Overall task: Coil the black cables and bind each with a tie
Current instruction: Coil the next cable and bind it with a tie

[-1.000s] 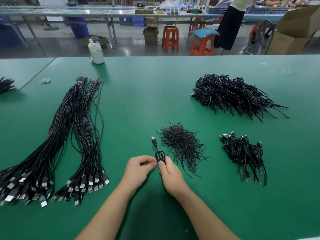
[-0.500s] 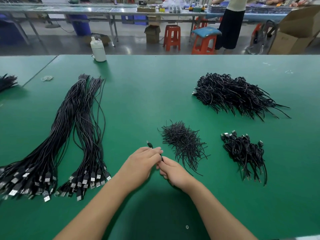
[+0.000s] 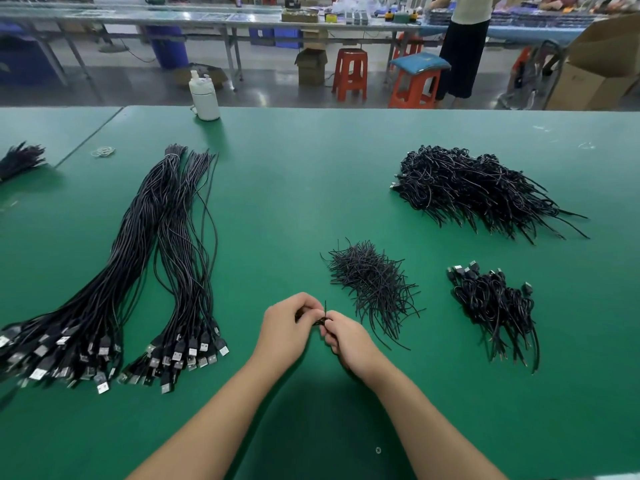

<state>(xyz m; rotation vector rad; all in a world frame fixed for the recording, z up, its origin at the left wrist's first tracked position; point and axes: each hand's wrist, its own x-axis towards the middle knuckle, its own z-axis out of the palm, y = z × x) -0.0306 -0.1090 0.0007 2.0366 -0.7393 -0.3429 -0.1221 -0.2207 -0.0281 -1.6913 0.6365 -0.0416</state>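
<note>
My left hand (image 3: pixel 289 329) and my right hand (image 3: pixel 348 337) meet low over the green table (image 3: pixel 294 188), both pinching one small coiled black cable (image 3: pixel 320 319) between them. A thin tie end sticks up from the coil; the fingers hide most of it. Just right of my hands lies a loose heap of black ties (image 3: pixel 372 284). Straight black cables (image 3: pixel 156 258) with USB plugs lie in two long bundles at the left. A small pile of bound coils (image 3: pixel 493 304) sits at the right, and a large pile of coiled cables (image 3: pixel 478 187) lies behind it.
A white bottle (image 3: pixel 204 97) stands at the table's far edge. A rubber band (image 3: pixel 103 152) lies near the left seam, with more black strands (image 3: pixel 20 159) on the neighbouring table. Beyond are red stools (image 3: pixel 349 72), cardboard boxes and a standing person (image 3: pixel 464 46).
The coil's plug end, sticking up between my hands a second ago, is now folded into my fingers. Both hands have closed together around the coil and a tie end now shows above it.
</note>
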